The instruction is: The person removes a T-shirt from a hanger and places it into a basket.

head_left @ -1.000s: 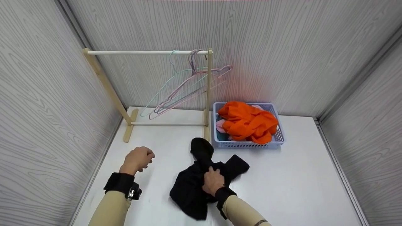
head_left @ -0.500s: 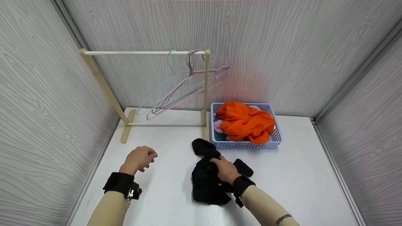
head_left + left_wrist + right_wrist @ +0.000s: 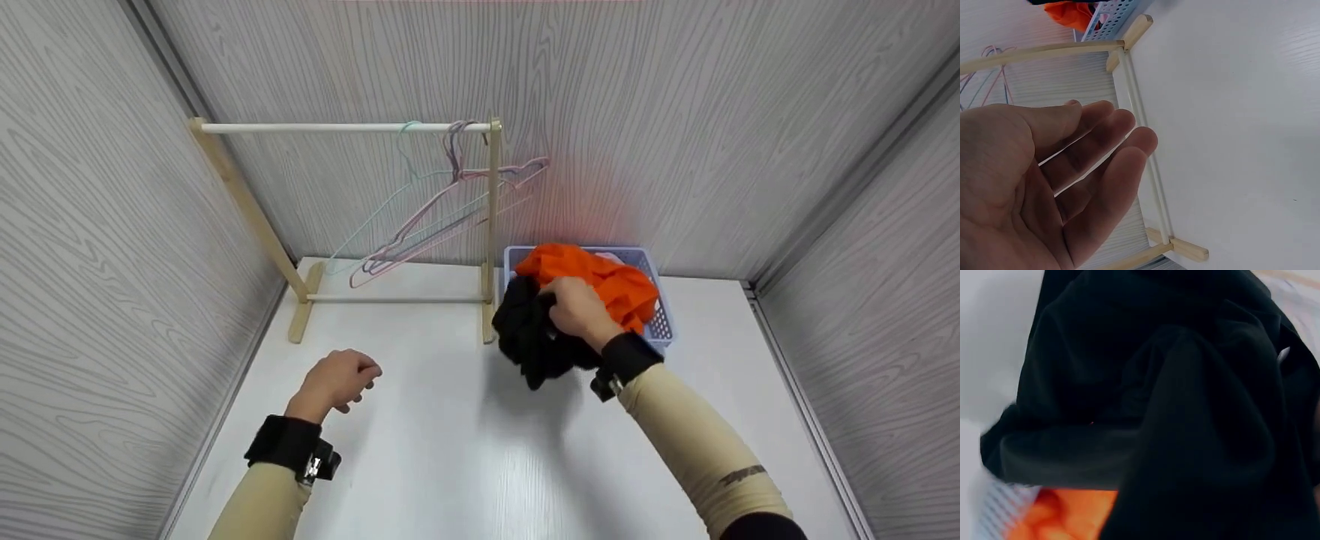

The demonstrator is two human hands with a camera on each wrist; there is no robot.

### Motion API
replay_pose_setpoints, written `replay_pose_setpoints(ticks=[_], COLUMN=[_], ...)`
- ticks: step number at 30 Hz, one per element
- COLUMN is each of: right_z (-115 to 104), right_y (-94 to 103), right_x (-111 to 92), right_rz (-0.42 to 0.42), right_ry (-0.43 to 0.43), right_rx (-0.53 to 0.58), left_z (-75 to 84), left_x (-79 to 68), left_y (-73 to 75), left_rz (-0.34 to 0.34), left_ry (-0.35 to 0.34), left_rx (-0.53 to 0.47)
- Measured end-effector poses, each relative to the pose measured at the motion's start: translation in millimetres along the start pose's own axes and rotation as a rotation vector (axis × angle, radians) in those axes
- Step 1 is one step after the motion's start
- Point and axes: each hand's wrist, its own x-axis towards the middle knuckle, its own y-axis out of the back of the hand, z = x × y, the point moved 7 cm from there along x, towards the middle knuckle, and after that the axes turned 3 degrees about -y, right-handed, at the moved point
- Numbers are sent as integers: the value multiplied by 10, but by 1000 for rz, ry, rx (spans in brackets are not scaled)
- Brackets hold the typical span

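Note:
My right hand (image 3: pixel 579 309) grips a bunched black garment (image 3: pixel 529 330) at the front left of the blue plastic basket (image 3: pixel 660 330). Folds of the garment hang down over the basket's front edge, and in the right wrist view the black cloth (image 3: pixel 1185 416) covers most of the picture. Beneath and behind it, a crumpled orange garment (image 3: pixel 630 289) lies in the basket. My left hand (image 3: pixel 337 382) hovers over the table at the left with fingers loosely curled; the left wrist view shows nothing in its palm (image 3: pixel 1022 208).
A wooden clothes rack (image 3: pixel 244 206) with a white top rail (image 3: pixel 315 128) stands at the back left. Several pink, purple and mint hangers (image 3: pixel 409 225) hang near its right end, close beside the basket. Grey wood-grain walls (image 3: pixel 675 135) enclose the white table (image 3: pixel 420 450).
My right hand has lifted the black garment off the table and carried it back and rightward to the basket. The left hand has barely moved.

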Motion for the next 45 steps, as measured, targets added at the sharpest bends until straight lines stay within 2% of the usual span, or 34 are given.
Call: replay_pose_setpoints(ticks=[3,6,9,11,12,14,19,21,23,26,28,30,36,41,45], right_z=[-44,-28,73,194,265,431,794,891,995,1160,1256,1304,1283,1228,1207], right_y=[441,738,766,619,505,219,-480,-641,-724,-761,-761,-747,-619,-371,-167], right_x=[172,320,422,452,449,402,111,-5,-102,-221,-280,-314,-387,-446,-537], right_rz=[120,247,328,340,332,259,-51,-114,-128,-124,-126,-117,-107,-109,-98], right_ry=[15,7,1,4,6,-9,-83,-78,-86,-134,-172,-170,-105,-93,-107], right_rx=[14,10,-1,-19,-31,-51,-68,-113,-171,-253,-277,-280,-166,-64,-42], left_z=[-14,-40,-78,-98,-108,-115,-99,-97,-100,-97,-80,-53,85,230,323], left_x=[-42,-84,-131,-173,-193,-223,-268,-285,-303,-305,-295,-272,-138,8,109], left_y=[-11,-45,-112,-164,-190,-249,-377,-413,-443,-479,-496,-507,-506,-481,-455], left_rz=[10,21,20,18,16,8,-14,-17,-20,-23,-28,-32,-58,-66,-37], left_ry=[2,21,44,65,75,86,92,92,95,92,85,76,42,17,-12], left_rx=[1,-15,-34,-46,-51,-56,-71,-72,-70,-64,-68,-71,-47,-44,-36])
